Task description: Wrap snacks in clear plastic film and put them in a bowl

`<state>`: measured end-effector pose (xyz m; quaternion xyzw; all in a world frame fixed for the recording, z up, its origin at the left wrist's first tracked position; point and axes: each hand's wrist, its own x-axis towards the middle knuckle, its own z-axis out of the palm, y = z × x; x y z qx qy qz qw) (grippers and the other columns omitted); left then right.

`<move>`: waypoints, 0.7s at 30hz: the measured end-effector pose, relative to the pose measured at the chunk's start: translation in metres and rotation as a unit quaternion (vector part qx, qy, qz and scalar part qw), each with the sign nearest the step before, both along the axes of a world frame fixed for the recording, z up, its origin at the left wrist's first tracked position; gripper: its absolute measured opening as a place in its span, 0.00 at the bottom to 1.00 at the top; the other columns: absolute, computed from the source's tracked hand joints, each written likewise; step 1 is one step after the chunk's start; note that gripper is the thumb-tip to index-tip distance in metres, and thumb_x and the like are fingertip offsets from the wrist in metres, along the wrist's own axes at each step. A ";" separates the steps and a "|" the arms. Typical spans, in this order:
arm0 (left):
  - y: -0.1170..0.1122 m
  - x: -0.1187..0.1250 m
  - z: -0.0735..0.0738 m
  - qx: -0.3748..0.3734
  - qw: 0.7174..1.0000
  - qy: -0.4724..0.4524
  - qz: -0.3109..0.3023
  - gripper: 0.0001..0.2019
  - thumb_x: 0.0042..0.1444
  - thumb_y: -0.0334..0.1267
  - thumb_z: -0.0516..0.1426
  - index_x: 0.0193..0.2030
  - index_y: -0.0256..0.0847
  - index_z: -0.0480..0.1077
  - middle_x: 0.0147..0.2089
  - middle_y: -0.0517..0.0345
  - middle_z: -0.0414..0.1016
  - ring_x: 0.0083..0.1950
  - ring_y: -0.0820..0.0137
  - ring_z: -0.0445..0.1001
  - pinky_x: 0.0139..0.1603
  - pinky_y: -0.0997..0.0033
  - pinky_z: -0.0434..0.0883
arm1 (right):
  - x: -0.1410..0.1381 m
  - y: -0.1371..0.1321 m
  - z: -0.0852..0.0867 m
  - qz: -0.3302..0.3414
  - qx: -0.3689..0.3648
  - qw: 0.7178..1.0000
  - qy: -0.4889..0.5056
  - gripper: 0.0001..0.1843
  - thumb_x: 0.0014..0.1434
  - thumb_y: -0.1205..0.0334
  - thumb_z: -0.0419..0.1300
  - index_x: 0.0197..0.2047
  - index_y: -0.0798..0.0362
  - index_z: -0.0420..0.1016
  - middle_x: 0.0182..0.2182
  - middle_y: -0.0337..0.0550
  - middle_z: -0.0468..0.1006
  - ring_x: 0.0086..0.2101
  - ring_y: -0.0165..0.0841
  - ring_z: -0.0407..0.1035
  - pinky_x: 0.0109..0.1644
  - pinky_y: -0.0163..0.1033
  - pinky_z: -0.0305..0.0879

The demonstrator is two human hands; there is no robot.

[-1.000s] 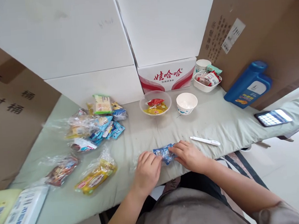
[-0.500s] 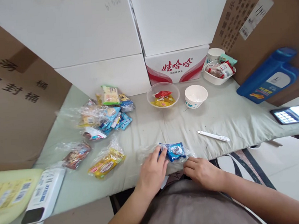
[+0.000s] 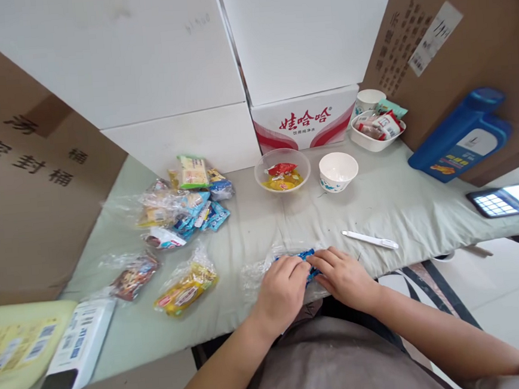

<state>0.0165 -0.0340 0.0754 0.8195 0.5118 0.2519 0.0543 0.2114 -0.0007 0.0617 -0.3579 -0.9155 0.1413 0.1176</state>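
Note:
Both my hands meet at the table's near edge over a clear plastic bag (image 3: 256, 272) with blue snack packets (image 3: 304, 256) inside. My left hand (image 3: 281, 291) is closed, its fingers pinching the bag from the left. My right hand (image 3: 344, 276) is closed on the same bag from the right, fingertips touching those of the left. Most of the blue packets are hidden under my fingers.
On the pale green cloth (image 3: 395, 208) lie a white pen (image 3: 370, 240), a clear bowl of sweets (image 3: 282, 170), a white paper bowl (image 3: 338, 171), a white dish of packets (image 3: 378, 130), a blue bottle (image 3: 461, 136), a calculator (image 3: 505, 200) and snack bags (image 3: 180, 213). Boxes wall the back.
My right hand has come back up from the table's edge onto the bag, and both hands now pinch it together, covering the blue packets.

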 end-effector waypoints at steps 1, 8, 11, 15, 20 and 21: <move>0.002 0.001 -0.002 -0.031 0.999 -0.001 -0.007 0.08 0.61 0.32 0.54 0.46 0.41 0.69 0.45 0.53 0.74 0.47 0.64 0.73 0.50 0.61 0.73 | -0.003 0.004 -0.001 0.019 0.003 1.000 0.005 0.21 0.63 0.62 0.55 0.59 0.55 0.65 0.52 0.52 0.73 0.50 0.43 0.67 0.53 0.48 0.66; 0.003 -0.011 -0.024 -0.120 0.992 0.047 0.015 0.30 0.51 0.42 0.64 0.60 0.42 0.62 0.54 0.46 0.70 0.56 0.54 0.68 0.59 0.46 0.65 | -0.012 0.017 -0.020 0.039 -0.044 0.998 0.006 0.30 0.58 0.60 0.59 0.63 0.55 0.63 0.57 0.53 0.69 0.54 0.44 0.63 0.57 0.52 0.63; -0.002 -0.013 -0.019 -0.157 0.986 0.056 0.027 0.32 0.51 0.38 0.64 0.62 0.44 0.60 0.52 0.50 0.71 0.54 0.56 0.69 0.58 0.48 0.65 | -0.011 0.016 -0.028 0.032 -0.045 0.997 0.048 0.33 0.57 0.55 0.61 0.63 0.54 0.62 0.56 0.54 0.69 0.54 0.45 0.62 0.57 0.53 0.61; -0.002 -0.016 -0.007 -0.271 0.960 0.043 0.059 0.25 0.48 0.37 0.64 0.54 0.41 0.67 0.48 0.51 0.70 0.51 0.58 0.71 0.51 0.57 0.70 | -0.009 0.013 -0.037 0.039 -0.045 0.994 0.094 0.38 0.57 0.49 0.63 0.66 0.55 0.57 0.56 0.55 0.70 0.54 0.45 0.63 0.57 0.52 0.60; 0.006 -0.029 0.000 -0.298 0.954 0.014 0.005 0.19 0.47 0.32 0.62 0.48 0.43 0.70 0.48 0.54 0.74 0.51 0.59 0.72 0.56 0.56 0.66 | -0.009 0.012 -0.041 0.032 -0.066 0.994 0.081 0.51 0.51 0.47 0.67 0.69 0.60 0.50 0.57 0.59 0.69 0.56 0.47 0.62 0.58 0.53 0.59; 0.008 -0.033 0.001 -0.298 0.955 -0.009 -0.005 0.19 0.48 0.30 0.61 0.49 0.44 0.70 0.49 0.55 0.75 0.52 0.60 0.72 0.58 0.57 0.65 | -0.009 0.012 -0.041 0.033 -0.071 0.994 0.071 0.50 0.51 0.47 0.67 0.69 0.59 0.52 0.59 0.59 0.68 0.57 0.47 0.61 0.59 0.53 0.58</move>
